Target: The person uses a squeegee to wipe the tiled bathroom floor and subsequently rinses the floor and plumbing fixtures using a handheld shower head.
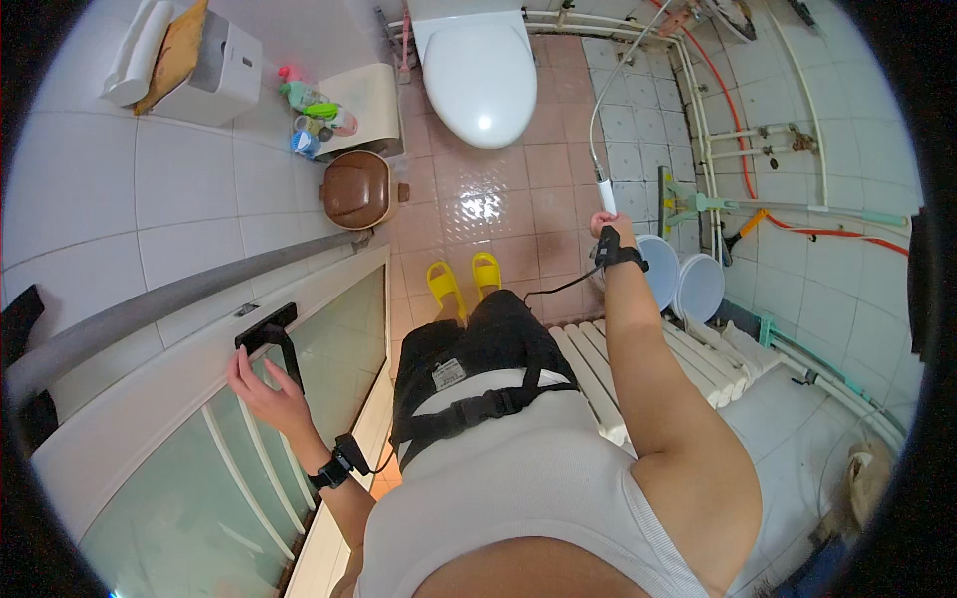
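Note:
My right hand (612,229) is closed round a white hand shower (606,193); its head is hidden by my hand. From its far end a thin grey hose (595,120) curves up toward the pipes at the back. My left hand (267,397) has its fingers apart beside the black door handle (267,329), the fingertips close to its near end. Whether they touch it I cannot tell. That handle sits on a white-framed door (214,369) with frosted glass panes. Black straps circle both my wrists.
A white toilet (478,80) stands ahead. On the left are a brown-lidded bin (357,189) and several bottles (317,115). Two pale buckets (700,287) stand right of my right hand, beside a slatted white radiator-like rack (598,384). A green-handled squeegee (688,202) leans by the wall pipes.

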Available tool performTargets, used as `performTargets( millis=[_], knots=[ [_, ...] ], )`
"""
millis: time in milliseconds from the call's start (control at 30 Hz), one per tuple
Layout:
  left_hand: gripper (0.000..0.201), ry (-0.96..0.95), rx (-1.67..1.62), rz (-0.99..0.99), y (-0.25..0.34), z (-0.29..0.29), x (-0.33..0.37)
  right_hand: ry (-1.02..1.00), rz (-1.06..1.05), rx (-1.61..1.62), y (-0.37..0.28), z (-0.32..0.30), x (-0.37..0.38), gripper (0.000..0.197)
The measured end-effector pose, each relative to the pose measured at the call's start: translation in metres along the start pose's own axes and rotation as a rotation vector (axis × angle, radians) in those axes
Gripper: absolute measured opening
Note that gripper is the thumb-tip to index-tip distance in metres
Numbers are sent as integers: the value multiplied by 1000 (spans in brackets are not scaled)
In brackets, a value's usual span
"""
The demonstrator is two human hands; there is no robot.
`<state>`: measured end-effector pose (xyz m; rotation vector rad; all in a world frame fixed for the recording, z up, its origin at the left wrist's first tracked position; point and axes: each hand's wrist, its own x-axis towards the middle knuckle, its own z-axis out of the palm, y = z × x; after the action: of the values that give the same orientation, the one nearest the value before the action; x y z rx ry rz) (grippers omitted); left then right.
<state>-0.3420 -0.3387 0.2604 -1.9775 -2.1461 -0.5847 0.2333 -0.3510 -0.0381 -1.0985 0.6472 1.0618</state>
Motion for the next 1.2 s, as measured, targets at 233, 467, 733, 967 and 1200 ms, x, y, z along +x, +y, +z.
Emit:
performTargets(
  millis=[233,467,733,967,1200],
  knots=[
    [32,10,16,11,6,-4,0,255,61,208,-9,14,0,16],
    [32,9,-17,22,6,-3,2,334,-494,-353,-59,68,-31,36],
    [35,4,-36,28,3,-5,0,198,-1202,-1557,-133,148,-55,53],
    [38,-59,-5,31,2,-4,2,-175,-1326,-2303,-66,198,-95,40],
    [41,-103,-57,0,-3,-5,-3,-757,-1326,-2825,51,156,-72,27]
  ],
)
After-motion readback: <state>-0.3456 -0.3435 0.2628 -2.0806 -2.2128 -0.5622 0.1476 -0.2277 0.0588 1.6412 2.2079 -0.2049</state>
